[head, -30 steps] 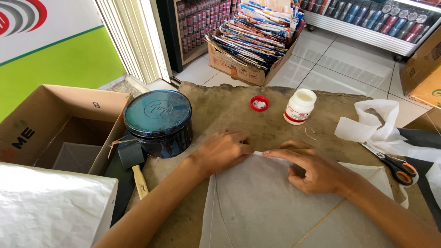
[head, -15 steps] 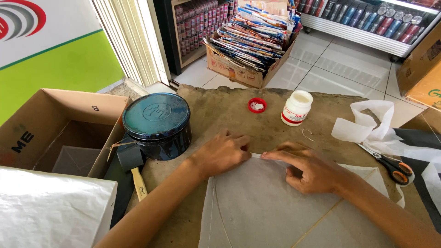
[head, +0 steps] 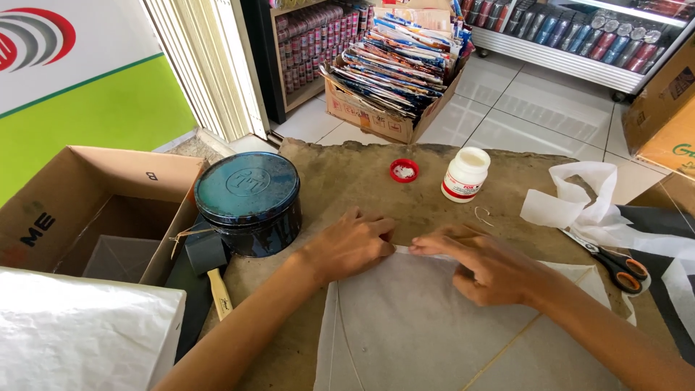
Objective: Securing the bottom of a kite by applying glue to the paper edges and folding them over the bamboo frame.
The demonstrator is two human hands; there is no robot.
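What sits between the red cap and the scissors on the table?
In the head view, the open white glue bottle stands between the red cap and the scissors, with crumpled white paper nearer the scissors.

bare brown surface (head: 340,181) lies open beyond both hands, up to the red cap (head: 404,170) and the white glue bottle (head: 465,174). to the left the round dark tin (head: 250,201) stands close — little room there. on the right, scissors (head: 612,261) and crumpled white paper (head: 575,203) block the edge.
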